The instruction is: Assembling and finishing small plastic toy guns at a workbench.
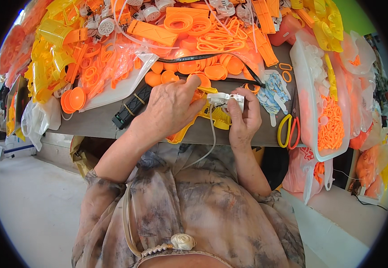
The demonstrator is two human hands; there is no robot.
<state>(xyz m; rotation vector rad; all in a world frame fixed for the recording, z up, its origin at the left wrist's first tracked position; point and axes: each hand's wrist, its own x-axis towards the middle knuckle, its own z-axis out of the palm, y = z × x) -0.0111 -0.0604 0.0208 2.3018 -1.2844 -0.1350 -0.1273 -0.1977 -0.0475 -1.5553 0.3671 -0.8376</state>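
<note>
Between the thumb and fingers of my right hand (245, 119) is a white plastic mechanism (221, 98) with a small block at its right end. A thin pale tube (214, 134) hangs from it in a curve toward my lap. My left hand (172, 106) is closed just left of the mechanism, its fingertips bent down near an orange piece; what they pinch is hidden. Under both hands, at the table's near edge, lies a yellow plastic shell (223, 119) with a perforated part, partly covered by my left hand.
Orange and yellow plastic parts heap up at the back, with orange round caps (216, 71) in front. A black ribbed bar (132, 107) lies left. Scissors (288, 129), blue-white stickers (274, 91) and a translucent bin (323, 154) of small orange pieces are on the right.
</note>
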